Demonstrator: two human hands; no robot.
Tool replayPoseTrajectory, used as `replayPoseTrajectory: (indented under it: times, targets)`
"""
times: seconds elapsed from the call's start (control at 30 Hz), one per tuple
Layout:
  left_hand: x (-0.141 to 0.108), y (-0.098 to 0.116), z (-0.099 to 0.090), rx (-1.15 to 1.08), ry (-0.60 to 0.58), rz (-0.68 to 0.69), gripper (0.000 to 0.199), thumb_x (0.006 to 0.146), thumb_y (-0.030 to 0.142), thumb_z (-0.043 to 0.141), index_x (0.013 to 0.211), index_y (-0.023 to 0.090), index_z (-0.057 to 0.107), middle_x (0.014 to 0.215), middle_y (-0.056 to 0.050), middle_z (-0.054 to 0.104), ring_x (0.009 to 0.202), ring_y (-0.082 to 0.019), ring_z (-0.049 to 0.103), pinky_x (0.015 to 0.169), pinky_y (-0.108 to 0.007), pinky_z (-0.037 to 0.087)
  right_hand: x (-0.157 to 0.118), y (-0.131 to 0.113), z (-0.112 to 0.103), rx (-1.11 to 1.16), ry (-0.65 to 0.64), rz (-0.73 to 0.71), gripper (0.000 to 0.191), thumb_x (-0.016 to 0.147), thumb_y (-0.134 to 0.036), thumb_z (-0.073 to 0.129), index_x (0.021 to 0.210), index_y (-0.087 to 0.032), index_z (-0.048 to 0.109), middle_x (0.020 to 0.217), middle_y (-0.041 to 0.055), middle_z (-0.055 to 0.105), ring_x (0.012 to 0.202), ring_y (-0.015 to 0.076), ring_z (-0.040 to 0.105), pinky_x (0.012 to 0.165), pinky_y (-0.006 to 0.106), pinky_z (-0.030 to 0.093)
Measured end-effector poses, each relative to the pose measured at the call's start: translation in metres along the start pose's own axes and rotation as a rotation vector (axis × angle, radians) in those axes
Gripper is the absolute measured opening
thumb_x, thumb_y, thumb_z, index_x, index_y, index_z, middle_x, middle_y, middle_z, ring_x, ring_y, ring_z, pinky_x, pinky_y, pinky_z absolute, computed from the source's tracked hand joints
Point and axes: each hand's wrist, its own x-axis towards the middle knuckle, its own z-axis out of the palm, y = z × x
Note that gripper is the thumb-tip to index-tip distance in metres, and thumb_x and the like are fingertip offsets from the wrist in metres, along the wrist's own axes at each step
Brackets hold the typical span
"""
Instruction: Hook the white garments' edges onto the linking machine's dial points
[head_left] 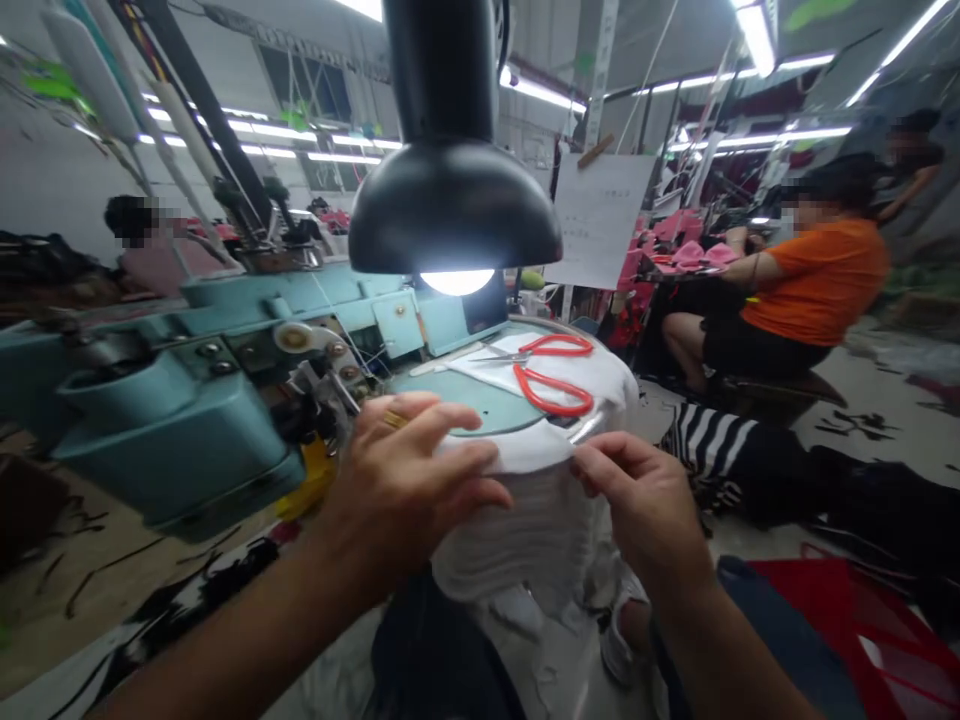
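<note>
A strip of white fabric (pixel 529 450) hangs over the near edge of the teal machine bed (pixel 480 400). At the right end of the strip my right hand (pixel 645 500) pinches it between thumb and fingers. Along its left end lies my left hand (pixel 412 470), fingers apart and curved; it wears a gold-coloured ring (pixel 395 419). Whether the left fingertips press on the fabric, I cannot tell. Scissors with red handles (pixel 555 392) rest just beyond, on more white cloth (pixel 604 375). Stacked white folds (pixel 517 530) hang below the strip.
A teal sewing machine (pixel 180 430) with thread rollers stands close on the left. Overhead hangs a black lamp (pixel 454 205), lit. Behind it is a paper sheet (pixel 600 215). To the right sits a person in an orange top (pixel 825 280); dark and striped garments (pixel 720 440) lie nearer.
</note>
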Motion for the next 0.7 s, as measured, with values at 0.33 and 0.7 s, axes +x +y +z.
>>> replayPoseTrajectory:
  times: [0.33, 0.7]
  targets:
    - [0.003, -0.007, -0.01, 0.063, -0.117, -0.286, 0.004, 0.088, 0.022, 0.068, 0.088, 0.018, 0.07, 0.092, -0.004, 0.071, 0.09, -0.024, 0.066, 0.085, -0.04, 0.045, -0.001, 0.002, 0.002, -0.052, -0.018, -0.057, 0.015, 0.079, -0.036, 0.079, 0.075, -0.023, 0.074, 0.061, -0.005, 0.064, 0.058, 0.0089, 0.052, 0.056, 0.019, 0.042]
    - [-0.013, 0.027, 0.013, -0.196, 0.111, -0.1, 0.014, 0.082, 0.009, 0.074, 0.093, 0.015, 0.067, 0.089, -0.005, 0.066, 0.083, -0.016, 0.06, 0.08, -0.031, 0.052, -0.008, -0.018, -0.003, -0.376, 0.031, -0.28, 0.012, 0.08, -0.03, 0.073, 0.072, -0.021, 0.076, 0.061, -0.0032, 0.069, 0.055, 0.0122, 0.06, 0.056, 0.022, 0.046]
